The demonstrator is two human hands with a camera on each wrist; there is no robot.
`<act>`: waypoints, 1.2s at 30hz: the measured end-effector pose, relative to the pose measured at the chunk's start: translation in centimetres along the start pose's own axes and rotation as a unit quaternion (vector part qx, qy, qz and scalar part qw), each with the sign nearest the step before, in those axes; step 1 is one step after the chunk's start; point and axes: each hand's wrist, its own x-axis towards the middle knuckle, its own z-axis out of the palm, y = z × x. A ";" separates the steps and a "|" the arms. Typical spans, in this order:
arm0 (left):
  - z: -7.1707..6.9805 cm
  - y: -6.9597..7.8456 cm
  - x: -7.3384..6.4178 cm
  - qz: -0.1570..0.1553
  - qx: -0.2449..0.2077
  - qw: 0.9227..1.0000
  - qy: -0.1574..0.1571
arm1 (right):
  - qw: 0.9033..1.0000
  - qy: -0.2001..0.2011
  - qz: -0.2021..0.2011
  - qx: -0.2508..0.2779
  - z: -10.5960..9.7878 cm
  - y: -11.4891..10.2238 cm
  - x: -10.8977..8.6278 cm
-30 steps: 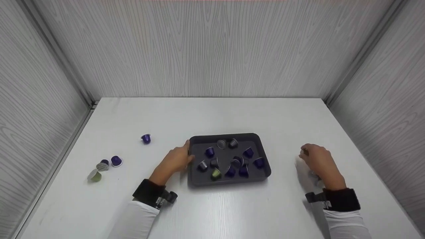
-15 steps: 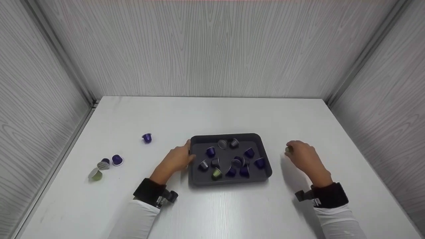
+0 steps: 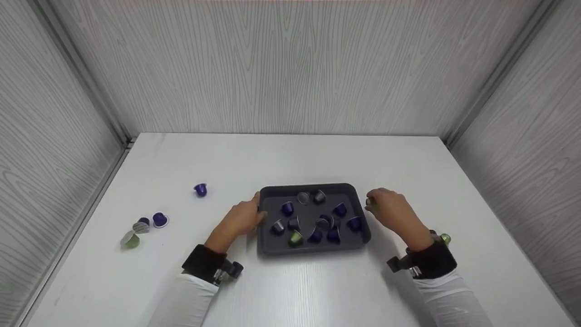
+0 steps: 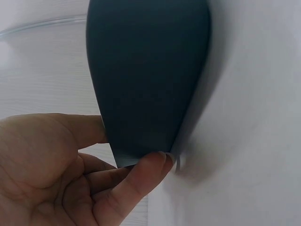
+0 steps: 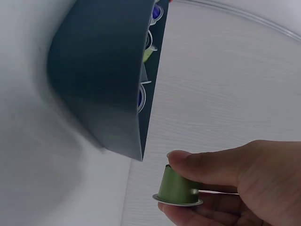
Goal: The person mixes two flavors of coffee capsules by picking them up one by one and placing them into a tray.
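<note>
Between fingers of the right hand (image 3: pixel 392 211): I see a green capsule (image 5: pixel 178 189) pinched, just beside the dark tray (image 3: pixel 313 250).
At fingers of the left hand (image 3: pixel 239 219): the tray's opposite wall, pinched.
Left of those: loose purple capsule (image 3: pixel 200 190).

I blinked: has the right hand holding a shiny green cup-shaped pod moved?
Yes: the right hand has moved left, close to the dark grey rectangular tray, which has stayed put.

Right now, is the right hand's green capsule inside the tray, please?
Out: in the right wrist view, the right hand pinches the green capsule outside the tray.
</note>
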 end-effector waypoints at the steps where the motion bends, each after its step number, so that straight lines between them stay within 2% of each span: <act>1: 0.0 0.0 0.0 0.000 0.001 1.000 -0.002 | 1.000 -0.001 -0.006 -0.001 0.0 -0.4 0.2; 6: -0.1 0.0 0.0 0.000 -0.001 1.000 -0.013 | 1.000 -0.011 -0.028 -0.001 0.0 -2.4 1.3; 13: 0.0 -0.1 0.1 -0.004 -0.007 1.000 -0.006 | 0.998 -0.028 -0.049 0.015 0.5 -4.9 2.8; 20: 0.1 -0.1 0.1 0.000 -0.016 1.000 -0.002 | 0.996 -0.044 -0.072 0.022 1.5 -6.8 3.9; 27: 0.1 0.0 0.1 0.002 -0.021 1.000 0.002 | 0.993 -0.040 -0.110 0.028 2.6 -8.3 4.7; 36: -0.1 0.2 0.0 -0.002 -0.016 1.000 -0.012 | 0.991 -0.085 -0.095 0.028 3.9 -10.0 5.6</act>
